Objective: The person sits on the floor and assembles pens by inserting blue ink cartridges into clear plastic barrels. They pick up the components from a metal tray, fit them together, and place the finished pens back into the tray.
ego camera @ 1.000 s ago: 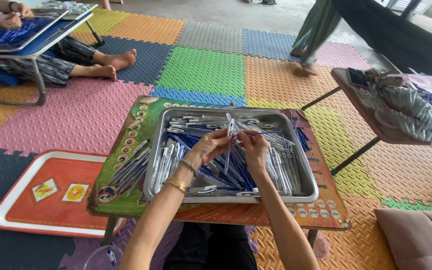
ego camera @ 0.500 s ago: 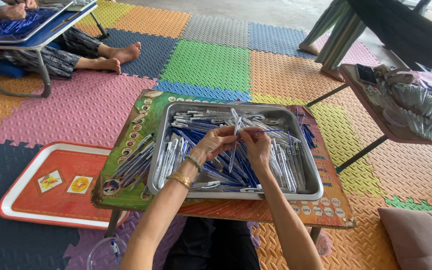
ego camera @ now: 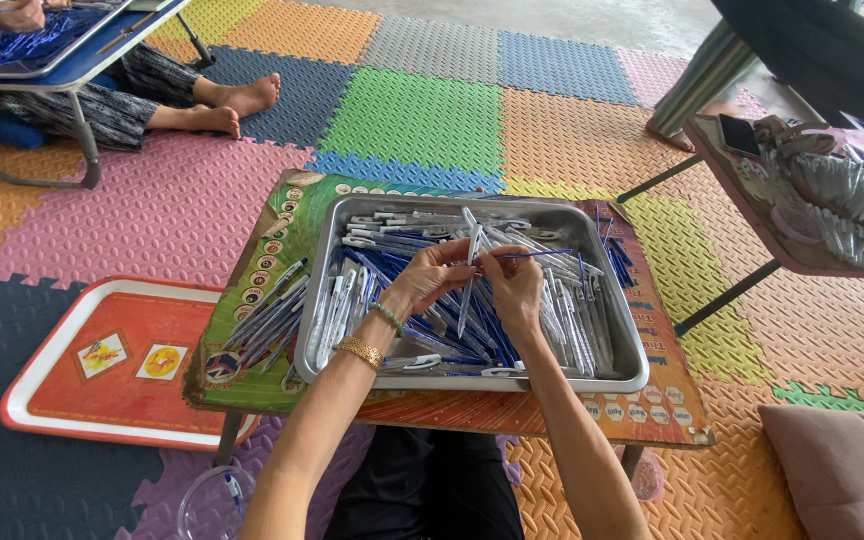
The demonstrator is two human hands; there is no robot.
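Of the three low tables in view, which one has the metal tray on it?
The middle table with the green printed top, right under the hands; it carries the metal tray of pen parts. The other two hold none.

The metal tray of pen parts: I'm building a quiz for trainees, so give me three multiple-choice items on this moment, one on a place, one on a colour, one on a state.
1. Where does the metal tray stand?
A. on the low folding table
B. on the foam floor mats
C. on the orange tray

2. What colour is the thin refill held over the tray?
A. red
B. blue
C. green

3. What is the state of the left hand and right hand?
A. both lying flat on the table
B. both raised over the tray, pinching a white pen barrel
C. both holding the tray's rim

Answers: 1 A, the tray sits on the patterned tabletop; 2 B, the refill shows blue; 3 B, the fingers of both hands close on the barrel.
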